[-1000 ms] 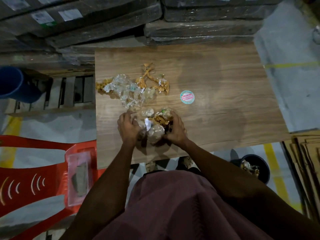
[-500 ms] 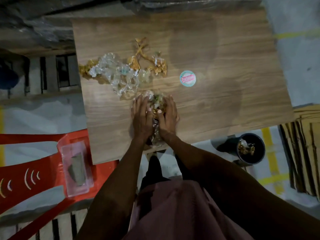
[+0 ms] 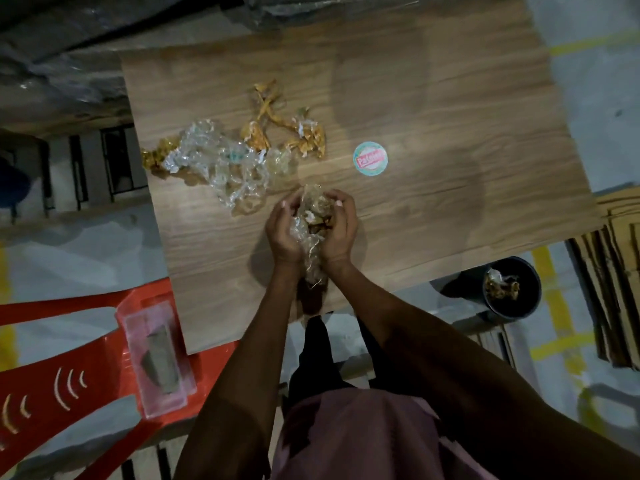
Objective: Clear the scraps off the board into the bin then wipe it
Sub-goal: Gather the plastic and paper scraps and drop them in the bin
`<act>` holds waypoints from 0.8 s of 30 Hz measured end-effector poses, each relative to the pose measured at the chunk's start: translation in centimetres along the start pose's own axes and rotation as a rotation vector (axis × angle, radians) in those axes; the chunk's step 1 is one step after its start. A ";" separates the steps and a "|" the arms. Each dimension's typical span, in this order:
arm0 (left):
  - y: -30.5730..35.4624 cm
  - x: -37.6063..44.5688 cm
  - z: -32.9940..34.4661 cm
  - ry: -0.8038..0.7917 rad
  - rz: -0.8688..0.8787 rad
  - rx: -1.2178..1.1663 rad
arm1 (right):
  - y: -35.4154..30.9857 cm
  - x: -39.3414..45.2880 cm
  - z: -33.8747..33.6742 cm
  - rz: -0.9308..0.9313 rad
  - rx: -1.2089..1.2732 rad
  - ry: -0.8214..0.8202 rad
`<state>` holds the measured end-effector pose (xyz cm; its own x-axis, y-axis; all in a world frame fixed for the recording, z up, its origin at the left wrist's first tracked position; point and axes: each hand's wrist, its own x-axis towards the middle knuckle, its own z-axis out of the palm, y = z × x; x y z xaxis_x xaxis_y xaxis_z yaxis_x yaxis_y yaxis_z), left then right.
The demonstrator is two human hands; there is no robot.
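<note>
Scooped a bunch of scraps [image 3: 313,220] off the board [image 3: 433,98], fingers [image 3: 341,199] of both hands curled round it, bin [image 3: 512,287] next.

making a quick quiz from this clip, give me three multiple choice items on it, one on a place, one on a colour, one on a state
1. Where is the bin?
A. on the board
B. on the floor, off the board's near right corner
C. on the chair

2. What colour is the chair?
A. red
B. green
C. white

3. What are the hands doing?
A. resting flat on the board
B. wiping with a cloth
C. cupping a bundle of scraps together

Answers:
1 B, the bin stands below the board edge on the right.
2 A, its plastic is plainly red.
3 C, the left hand and right hand curl round the bundle of scraps, while the loose scraps lie beyond them.
</note>
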<state>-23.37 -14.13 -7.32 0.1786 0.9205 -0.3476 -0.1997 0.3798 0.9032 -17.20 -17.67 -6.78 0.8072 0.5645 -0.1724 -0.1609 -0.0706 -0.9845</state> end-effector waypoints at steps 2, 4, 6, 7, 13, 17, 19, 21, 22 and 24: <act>1.5 -0.2 1.7 -0.045 -0.066 -0.119 | -2.3 0.8 -0.8 0.001 0.066 0.034; 3.2 -0.8 4.1 -0.078 -0.070 -0.098 | -4.9 1.4 -2.1 -0.006 0.127 0.094; 5.2 -1.9 7.3 -0.121 -0.007 -0.026 | -7.5 2.1 -4.0 -0.014 0.175 0.173; 6.0 -2.7 9.0 -0.151 0.017 -0.012 | -8.6 2.4 -5.1 -0.027 0.199 0.214; 6.9 -7.3 18.3 -0.244 0.000 0.009 | -12.9 4.3 -13.3 -0.073 0.327 0.393; 4.1 -10.9 26.0 -0.327 -0.022 0.028 | -14.4 6.4 -21.5 -0.093 0.372 0.516; 2.1 -12.7 30.3 -0.361 -0.056 0.056 | -14.4 7.8 -26.3 -0.092 0.402 0.589; -0.3 -14.3 34.7 -0.375 -0.070 0.093 | -14.2 9.4 -31.1 -0.108 0.414 0.650; -1.7 -15.1 37.1 -0.377 -0.068 0.113 | -13.9 10.3 -33.6 -0.113 0.429 0.664; -4.6 -16.6 41.6 -0.365 -0.059 0.146 | -13.1 12.3 -38.6 -0.104 0.457 0.673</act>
<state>14.62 -34.95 4.77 0.5213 0.7946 -0.3113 -0.0442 0.3894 0.9200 16.80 -41.57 2.67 0.9754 -0.0752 -0.2073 -0.1642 0.3793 -0.9106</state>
